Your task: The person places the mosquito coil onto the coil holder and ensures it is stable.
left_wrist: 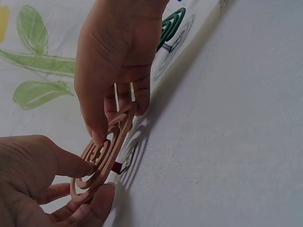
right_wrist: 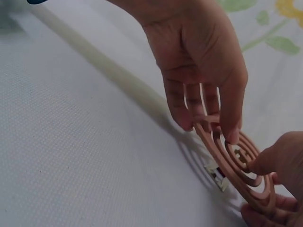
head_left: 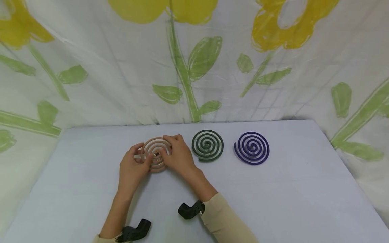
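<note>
A brown mosquito coil [head_left: 156, 138] is held between both hands near the back left of the table. My left hand [head_left: 132, 168] grips its left edge, thumb on the upper face and fingers around the rim. From the right, my right hand [head_left: 180, 157] pinches the coil, its thumb near the centre. In the left wrist view the coil [left_wrist: 122, 135] is tilted, with a small red piece [left_wrist: 117, 167] under it. Beneath the coil in the right wrist view is a small metal stand [right_wrist: 217, 177]; I cannot tell whether they are joined.
A green mosquito coil [head_left: 207, 145] lies right of my hands, raised on a small metal support [left_wrist: 166, 47]. Farther right is a purple coil [head_left: 252, 147]. All are on a white-covered table [head_left: 273, 202], with a flower-printed curtain [head_left: 127, 84] behind its back edge.
</note>
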Demonstrator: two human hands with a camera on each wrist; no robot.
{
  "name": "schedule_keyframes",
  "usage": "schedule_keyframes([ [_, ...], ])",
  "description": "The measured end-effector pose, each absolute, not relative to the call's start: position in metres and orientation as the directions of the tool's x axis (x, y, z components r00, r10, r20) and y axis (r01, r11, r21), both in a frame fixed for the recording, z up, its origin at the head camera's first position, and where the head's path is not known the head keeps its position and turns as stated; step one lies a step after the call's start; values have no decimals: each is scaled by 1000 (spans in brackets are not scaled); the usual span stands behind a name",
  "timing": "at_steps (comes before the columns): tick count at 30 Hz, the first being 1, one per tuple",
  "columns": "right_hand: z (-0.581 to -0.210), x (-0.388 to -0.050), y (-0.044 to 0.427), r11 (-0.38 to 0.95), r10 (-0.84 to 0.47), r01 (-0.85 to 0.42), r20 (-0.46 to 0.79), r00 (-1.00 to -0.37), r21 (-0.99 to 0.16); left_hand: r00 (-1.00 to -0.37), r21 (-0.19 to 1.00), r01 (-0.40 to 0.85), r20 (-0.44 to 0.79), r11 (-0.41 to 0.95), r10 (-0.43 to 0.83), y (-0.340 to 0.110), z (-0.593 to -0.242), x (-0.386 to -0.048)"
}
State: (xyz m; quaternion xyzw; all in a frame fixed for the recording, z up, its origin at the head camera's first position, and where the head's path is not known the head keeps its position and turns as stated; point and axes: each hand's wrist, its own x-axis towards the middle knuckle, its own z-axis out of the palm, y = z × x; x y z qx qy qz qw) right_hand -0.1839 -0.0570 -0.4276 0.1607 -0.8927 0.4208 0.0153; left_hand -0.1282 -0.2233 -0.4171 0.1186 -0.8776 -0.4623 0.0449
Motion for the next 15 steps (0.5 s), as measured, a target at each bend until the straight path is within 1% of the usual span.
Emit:
schedule_keyframes([
  [7,-427,-182,-61,643,-288,-322,169,-942,-695,-966,767,-189,-32,613,-257,-227,-414,-127],
  [15,-426,-178,-60,705,-246,-312,193,-950,-637,-968,762,-163,-1,627,-250,-225,-415,-128],
])
